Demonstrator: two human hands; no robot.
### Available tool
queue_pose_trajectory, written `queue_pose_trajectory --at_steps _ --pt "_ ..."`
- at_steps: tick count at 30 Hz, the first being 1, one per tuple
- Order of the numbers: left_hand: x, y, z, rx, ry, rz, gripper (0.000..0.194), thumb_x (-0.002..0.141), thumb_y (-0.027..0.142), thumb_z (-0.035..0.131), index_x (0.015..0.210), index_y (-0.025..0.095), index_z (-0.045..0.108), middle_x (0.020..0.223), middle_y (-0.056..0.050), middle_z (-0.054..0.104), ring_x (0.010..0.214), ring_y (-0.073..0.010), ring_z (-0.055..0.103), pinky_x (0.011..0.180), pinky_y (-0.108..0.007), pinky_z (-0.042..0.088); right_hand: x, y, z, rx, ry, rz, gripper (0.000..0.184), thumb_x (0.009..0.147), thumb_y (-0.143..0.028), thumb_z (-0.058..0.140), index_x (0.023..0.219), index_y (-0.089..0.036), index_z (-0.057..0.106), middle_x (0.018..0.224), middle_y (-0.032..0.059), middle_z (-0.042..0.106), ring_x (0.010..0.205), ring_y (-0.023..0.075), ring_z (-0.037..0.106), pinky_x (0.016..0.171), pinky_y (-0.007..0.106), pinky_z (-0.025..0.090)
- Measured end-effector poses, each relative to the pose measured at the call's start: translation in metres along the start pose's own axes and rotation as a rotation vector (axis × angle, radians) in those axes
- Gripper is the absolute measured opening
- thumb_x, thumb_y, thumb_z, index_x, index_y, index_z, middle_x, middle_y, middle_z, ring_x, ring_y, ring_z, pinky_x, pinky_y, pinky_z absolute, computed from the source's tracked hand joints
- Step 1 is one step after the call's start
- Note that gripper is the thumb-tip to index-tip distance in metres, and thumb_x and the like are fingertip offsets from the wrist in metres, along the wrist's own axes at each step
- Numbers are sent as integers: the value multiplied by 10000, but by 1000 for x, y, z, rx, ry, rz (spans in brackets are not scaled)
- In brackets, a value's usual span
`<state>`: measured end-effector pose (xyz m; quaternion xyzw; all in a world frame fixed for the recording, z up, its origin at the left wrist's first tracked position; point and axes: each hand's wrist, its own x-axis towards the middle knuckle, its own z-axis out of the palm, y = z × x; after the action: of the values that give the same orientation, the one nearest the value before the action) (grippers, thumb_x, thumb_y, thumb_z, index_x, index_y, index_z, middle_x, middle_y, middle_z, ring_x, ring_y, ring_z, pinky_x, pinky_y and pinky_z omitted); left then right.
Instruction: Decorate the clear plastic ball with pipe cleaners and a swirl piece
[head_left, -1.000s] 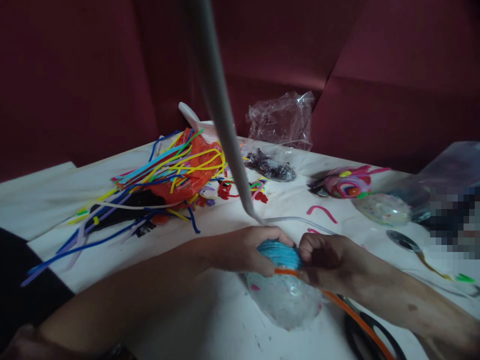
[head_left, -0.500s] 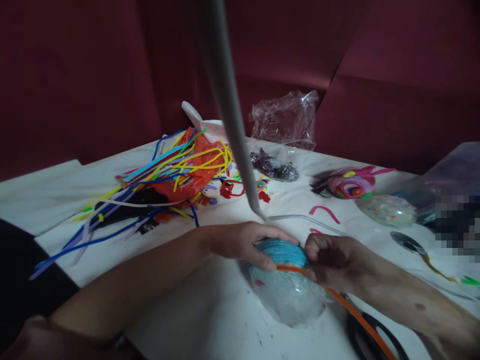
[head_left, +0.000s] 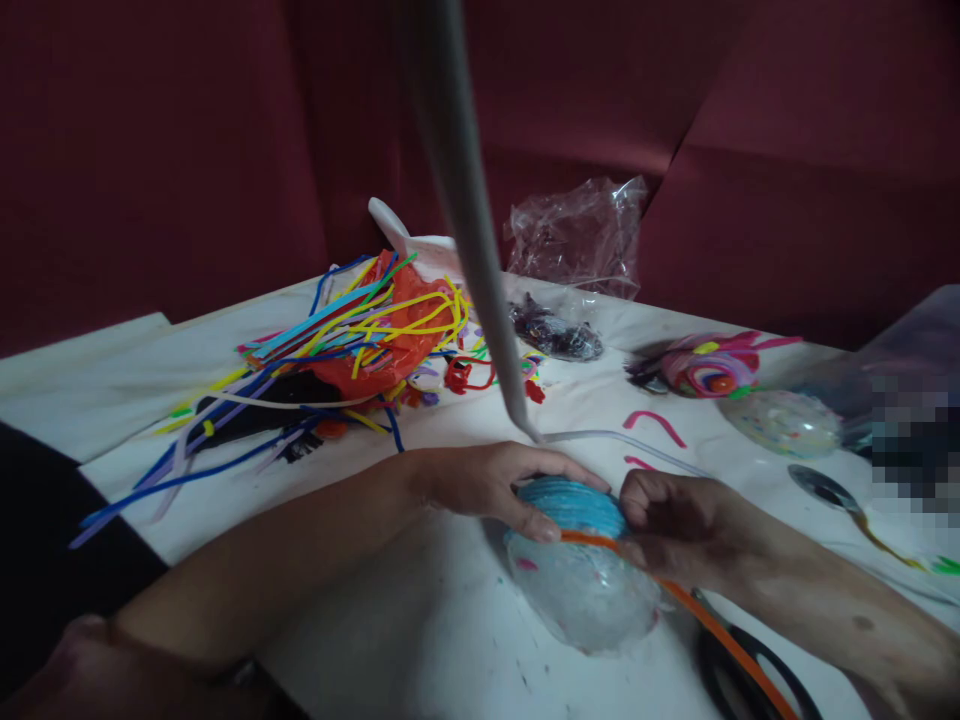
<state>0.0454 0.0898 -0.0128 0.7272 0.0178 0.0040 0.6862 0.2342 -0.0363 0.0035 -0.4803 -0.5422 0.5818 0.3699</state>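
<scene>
A clear rounded plastic form [head_left: 581,605] rests on the white table, its far half wrapped in bright blue strands [head_left: 574,505] that look like pipe cleaners. My left hand [head_left: 517,490] curves over its far left side, fingers on the blue part and thumb pressing the end of an orange pipe cleaner [head_left: 589,539]. That orange length lies along the edge of the blue wrapping. Its middle is pinched by my right hand [head_left: 675,515], and the tail trails toward the lower right, over black-handled scissors [head_left: 731,670]. Fingertips of the right hand are partly hidden.
Behind my left arm lies a heap of colourful pipe cleaners [head_left: 352,330] on an orange-red bag [head_left: 405,340]. A grey pole [head_left: 487,260] stands before me. A pink wrapped piece [head_left: 712,365], another clear form [head_left: 784,422], a tape roll [head_left: 825,487] and a crumpled clear bag [head_left: 577,240] lie farther off.
The whole view has shifted slightly, so things appear a little farther right. Both hands keep the same hold on the form and the orange pipe cleaner.
</scene>
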Motion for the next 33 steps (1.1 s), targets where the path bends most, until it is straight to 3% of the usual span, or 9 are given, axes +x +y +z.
queue_pose_trajectory --at_steps 12,16,21,27,33 --pt "0 -1 1 -14 -6 13 631 704 364 670 1265 177 449 1171 -55 529 1039 -173 499 906 -297 391 -5 -1 4 54 -11 -19 566 795 -533 826 762 -126 435 684 25 459 565 134 385 488 145 324" --pt "1 -4 -1 7 -30 18 716 708 417 661 1308 135 392 1251 -94 491 1100 -191 477 952 -320 366 -4 -1 4 32 4 -14 593 790 -566 821 753 -130 421 670 16 442 550 129 368 476 141 305" --pt "0 -7 -4 26 -63 11 718 743 368 630 1354 144 326 1349 -86 418 1198 -202 413 1000 -337 319 -3 -3 4 8 -2 -24 595 789 -574 812 738 -131 419 642 5 413 529 122 325 455 140 275" --pt "0 0 1 -183 -14 -111 872 628 514 678 1338 125 354 1315 -101 454 1177 -233 439 997 -349 319 -6 -2 5 23 -5 -38 540 816 -517 809 751 -131 438 662 10 423 547 129 344 466 135 300" --pt "2 -2 5 9 66 -46 664 649 441 705 1227 204 480 1154 -44 537 1029 -182 514 926 -315 384 -3 0 5 69 -31 -32 611 777 -570 836 738 -130 414 664 16 430 544 122 353 464 125 289"
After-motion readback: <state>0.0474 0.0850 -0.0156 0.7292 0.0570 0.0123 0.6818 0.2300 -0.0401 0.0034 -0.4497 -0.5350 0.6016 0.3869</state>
